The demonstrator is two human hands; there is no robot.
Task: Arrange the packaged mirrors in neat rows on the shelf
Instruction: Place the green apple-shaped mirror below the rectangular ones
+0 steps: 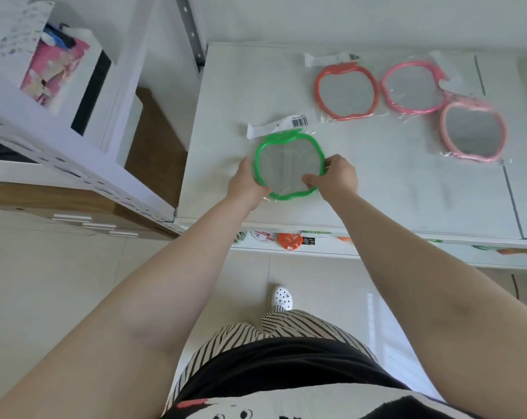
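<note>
A green apple-shaped mirror [288, 164] in a clear bag lies on the white shelf top [226, 110], toward its front left. My left hand [245, 181] grips its left rim and my right hand [335, 178] grips its right rim, thumb over the glass. Farther back sit three more packaged mirrors: an orange one [346, 90], a pink one [413, 87] beside it, and a paler pink one [474, 131] lower right, partly overlapping the pink one's bag.
A white rack [74, 152] with a pink box [53, 71] stands to the left. A metal upright [192, 34] rises at the shelf's back left corner. Small goods [289, 241] show on the lower shelf beneath the front edge. Bare shelf surface lies right of the green mirror.
</note>
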